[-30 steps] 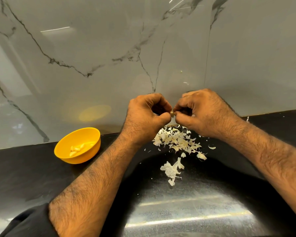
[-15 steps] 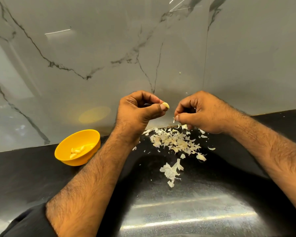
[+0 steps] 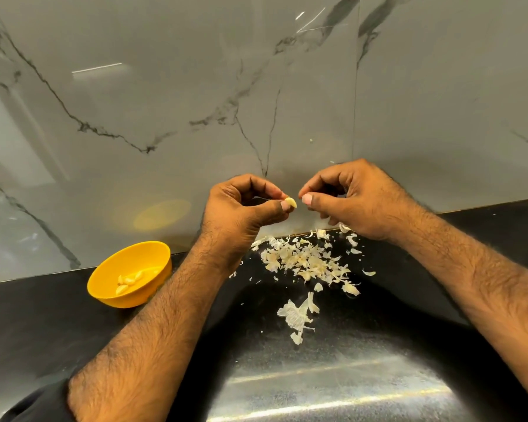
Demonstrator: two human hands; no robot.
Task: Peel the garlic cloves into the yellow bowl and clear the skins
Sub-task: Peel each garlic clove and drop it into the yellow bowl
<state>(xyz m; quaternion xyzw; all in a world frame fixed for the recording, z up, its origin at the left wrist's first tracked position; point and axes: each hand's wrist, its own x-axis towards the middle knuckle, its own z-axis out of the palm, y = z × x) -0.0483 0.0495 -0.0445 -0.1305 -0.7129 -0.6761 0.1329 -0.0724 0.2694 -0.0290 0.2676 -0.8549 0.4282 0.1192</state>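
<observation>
**A:** What does the head camera show?

**B:** Looking down over two bare forearms at a black tabletop (image 3: 58,324) against a grey marble wall (image 3: 165,102). The left hand (image 3: 241,208) is raised above the tabletop, its thumb and curled fingers (image 3: 284,205) pinching a small pale garlic clove (image 3: 291,202) that looks bare of skin. The right hand (image 3: 354,199) is just beside it, not touching the clove; its fingers are curled with the thumb against the forefinger. Whether a scrap of skin sits between them, I cannot tell.

**A:** Where does the clove need to go?

**B:** Into the yellow bowl (image 3: 104,287), which stands on the tabletop well to the left of the hands, near the wall. A few peeled cloves (image 3: 130,281) already lie inside it.

**A:** And the skins?

**B:** A loose heap of garlic skins (image 3: 308,263) lies on the tabletop below the hands, with a larger papery piece (image 3: 296,315) lying nearer the person.

**A:** So which step is this?

**B:** Probably the end of peeling this clove. The next move would be carrying it left and dropping it in the bowl. I see no unpeeled cloves, though some may be hidden in the heap; the skins are not yet cleared.
</observation>
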